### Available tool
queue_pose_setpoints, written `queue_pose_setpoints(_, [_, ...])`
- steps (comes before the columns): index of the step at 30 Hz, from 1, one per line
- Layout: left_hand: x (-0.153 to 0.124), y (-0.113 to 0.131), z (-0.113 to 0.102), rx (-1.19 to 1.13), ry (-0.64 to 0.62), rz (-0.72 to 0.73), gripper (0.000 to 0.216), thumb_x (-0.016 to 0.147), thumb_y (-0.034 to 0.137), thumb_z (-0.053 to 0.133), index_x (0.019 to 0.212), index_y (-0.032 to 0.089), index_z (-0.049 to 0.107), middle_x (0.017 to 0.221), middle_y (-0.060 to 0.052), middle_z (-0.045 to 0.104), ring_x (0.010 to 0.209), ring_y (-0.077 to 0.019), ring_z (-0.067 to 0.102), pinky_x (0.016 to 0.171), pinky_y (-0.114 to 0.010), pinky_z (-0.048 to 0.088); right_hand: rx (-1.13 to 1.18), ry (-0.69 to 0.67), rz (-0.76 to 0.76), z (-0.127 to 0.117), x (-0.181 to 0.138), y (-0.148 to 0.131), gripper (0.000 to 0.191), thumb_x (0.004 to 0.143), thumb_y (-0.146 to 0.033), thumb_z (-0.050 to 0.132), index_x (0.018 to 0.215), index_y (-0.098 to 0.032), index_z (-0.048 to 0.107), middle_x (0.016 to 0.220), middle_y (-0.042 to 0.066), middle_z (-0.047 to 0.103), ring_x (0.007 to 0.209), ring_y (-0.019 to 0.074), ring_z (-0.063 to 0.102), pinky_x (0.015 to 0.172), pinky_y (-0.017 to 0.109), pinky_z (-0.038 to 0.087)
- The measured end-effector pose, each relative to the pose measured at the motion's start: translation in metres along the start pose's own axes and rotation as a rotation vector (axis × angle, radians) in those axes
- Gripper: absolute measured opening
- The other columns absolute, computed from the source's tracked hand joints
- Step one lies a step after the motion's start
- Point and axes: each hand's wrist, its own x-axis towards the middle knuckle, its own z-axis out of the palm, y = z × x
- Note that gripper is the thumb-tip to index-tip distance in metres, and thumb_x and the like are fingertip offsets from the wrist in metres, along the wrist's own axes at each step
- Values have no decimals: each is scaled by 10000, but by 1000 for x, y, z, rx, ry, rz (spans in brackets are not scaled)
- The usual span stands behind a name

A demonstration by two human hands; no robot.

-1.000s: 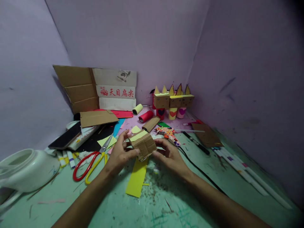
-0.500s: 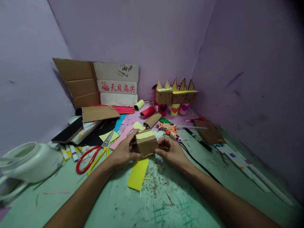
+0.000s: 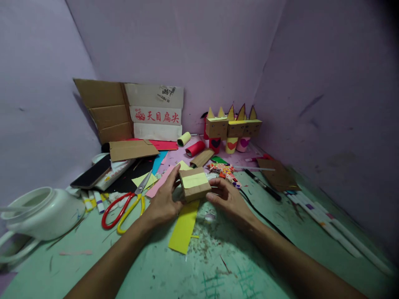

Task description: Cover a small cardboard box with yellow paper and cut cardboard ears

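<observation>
A small cardboard box (image 3: 196, 193) with a pale yellow paper strip (image 3: 195, 180) across its top is between my hands. My left hand (image 3: 165, 199) grips its left side, with the thumb low and a finger at the upper corner. My right hand (image 3: 227, 198) has its thumb and fingers curled against the box's right edge. Under the box a bright yellow paper strip (image 3: 183, 230) lies on the table. Scissors (image 3: 137, 197) with one red and one yellow handle rest left of my left hand. Behind my right hand is a flower-patterned glue gun (image 3: 222, 169).
At the back right stand several box-headed paper figures (image 3: 237, 128). Paper rolls (image 3: 195, 148) lie near them. A folded carton (image 3: 156, 110) leans at the back left. A white pot (image 3: 43, 214), a phone (image 3: 90, 171) and markers (image 3: 324, 222) lie around; a black cord (image 3: 264, 222) runs right.
The box has tipped so its top with the pale yellow strip faces me more. Both hands stay at its sides. The whole view has shifted slightly.
</observation>
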Motion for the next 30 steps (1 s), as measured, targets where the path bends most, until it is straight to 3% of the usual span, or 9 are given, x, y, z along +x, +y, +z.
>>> queue_pose_setpoints(5, [1,4,2,-96,-2,-66,1004,568,43,618,1428,166,113,1464,-132,259,1319,-305,269,1072,-398,275,142,15,21,-1,0,-2,452,620,-478,714,932,-220,512,815,45,639,780,217,611,694,371,488])
queue_pose_setpoints(11, [2,8,1,2,-6,-179,911,540,49,625,1373,177,279,1380,-111,412,1219,-329,415,993,-408,366,210,0,-86,0,2,-1,548,553,-394,784,984,-246,479,763,7,580,705,176,579,615,324,506])
queue_pose_setpoints(15, [3,9,6,2,-51,-144,857,558,112,685,1343,176,347,1327,-122,472,1191,-322,443,993,-418,357,125,-70,-208,-1,-1,-2,702,528,-395,807,1133,-265,475,982,49,573,798,177,580,773,384,498])
queue_pose_setpoints(19, [5,11,4,62,-41,-118,838,531,77,653,1322,165,393,1308,-111,496,1201,-325,430,1002,-427,338,-13,-184,-266,-1,-5,-2,845,527,-391,812,1262,-280,410,1232,93,470,901,193,575,888,421,451])
queue_pose_setpoints(25, [4,10,4,-11,-127,-108,655,573,82,615,1213,167,505,1231,-77,569,1120,-303,508,967,-410,377,-187,-163,-350,-1,-8,-1,740,599,-310,779,1238,-261,410,1216,101,493,1004,236,562,890,421,458])
queue_pose_setpoints(30, [4,11,4,48,-44,-82,706,553,92,640,1237,149,479,1268,-108,531,1179,-316,455,998,-414,346,-190,-172,-342,-2,-8,-1,726,646,-309,740,1263,-251,362,1206,104,511,1000,231,570,897,424,461])
